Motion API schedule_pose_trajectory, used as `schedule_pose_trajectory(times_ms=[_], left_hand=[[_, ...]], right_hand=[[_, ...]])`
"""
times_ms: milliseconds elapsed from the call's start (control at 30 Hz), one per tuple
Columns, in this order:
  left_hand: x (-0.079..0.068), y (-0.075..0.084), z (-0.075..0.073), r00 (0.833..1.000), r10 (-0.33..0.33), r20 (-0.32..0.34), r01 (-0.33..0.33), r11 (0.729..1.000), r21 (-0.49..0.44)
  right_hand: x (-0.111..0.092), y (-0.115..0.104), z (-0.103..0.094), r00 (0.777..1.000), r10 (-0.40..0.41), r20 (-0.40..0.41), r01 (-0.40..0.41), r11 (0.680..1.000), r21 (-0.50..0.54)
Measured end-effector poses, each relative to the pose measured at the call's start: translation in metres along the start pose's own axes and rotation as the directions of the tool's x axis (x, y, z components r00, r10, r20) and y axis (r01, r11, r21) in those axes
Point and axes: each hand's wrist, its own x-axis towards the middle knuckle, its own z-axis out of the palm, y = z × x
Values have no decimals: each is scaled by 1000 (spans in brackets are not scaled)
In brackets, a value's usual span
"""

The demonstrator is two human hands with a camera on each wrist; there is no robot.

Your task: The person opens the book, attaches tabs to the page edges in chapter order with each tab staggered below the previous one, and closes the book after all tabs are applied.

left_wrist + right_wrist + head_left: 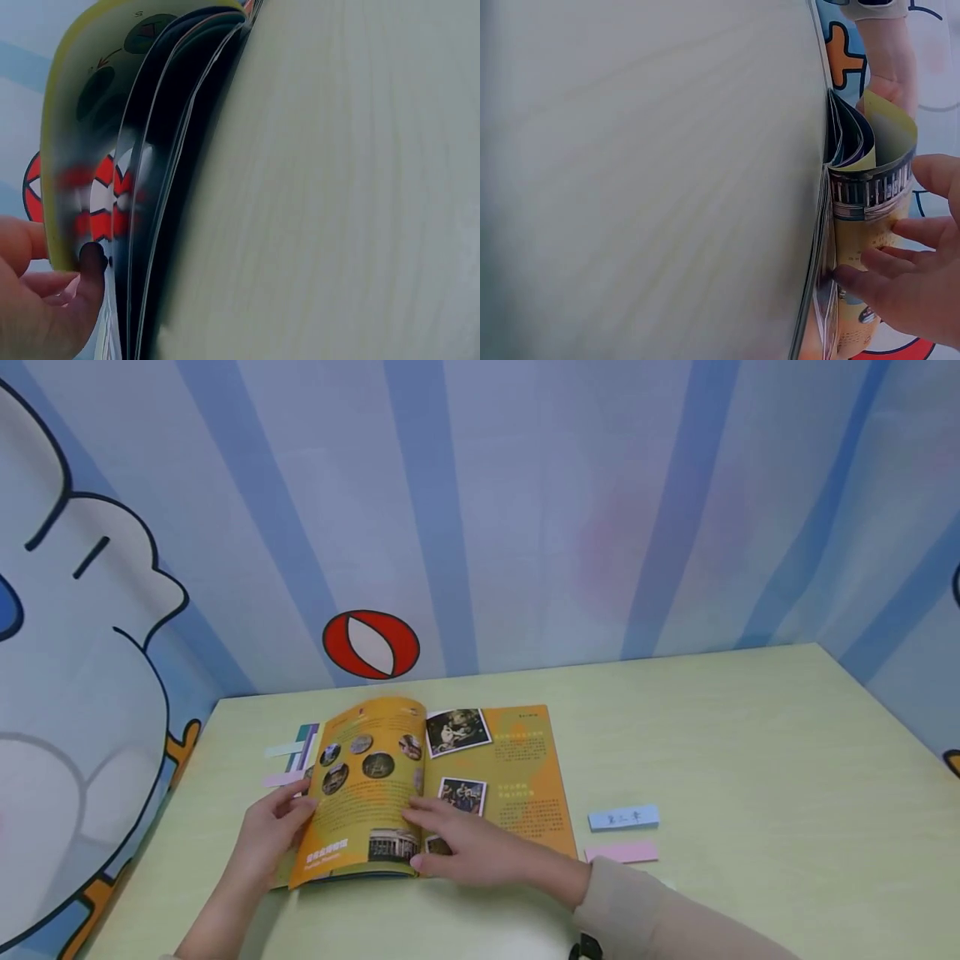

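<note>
A magazine [528, 777] with orange and olive pages lies open on the table. My left hand [262, 835] pinches the outer edge of a left-hand page [352, 814], which curves up off the pages beneath. In the left wrist view the thumb [91, 285] lies against the page's underside, with fingers on the other face. My right hand [480, 852] rests on the lower part near the spine, fingers extended and slightly spread. The right wrist view shows its fingertips against the curved page [874, 195], next to a printed building photo. Pale and pink tabs [283, 779] stick out at the left.
Right of the magazine lie a blue sticky-note pad [624, 817] with handwriting and a pink pad [621, 852]. A pale scrap shows beside the right sleeve [637, 906]. The light wooden table [735, 760] meets a printed cartoon curtain [540, 527] at the back and sides.
</note>
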Motion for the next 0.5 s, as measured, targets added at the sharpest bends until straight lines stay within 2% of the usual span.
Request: schedule_pose_trajectory(times_ms=[333, 500], left_hand=[[8, -4, -11, 998, -9, -58, 17, 991, 133], [9, -8, -11, 996, 4, -87, 13, 981, 195]], right_hand=[[2, -7, 1, 984, -76, 162, 97, 987, -131], [1, -10, 4, 978, -59, 201, 93, 981, -167]])
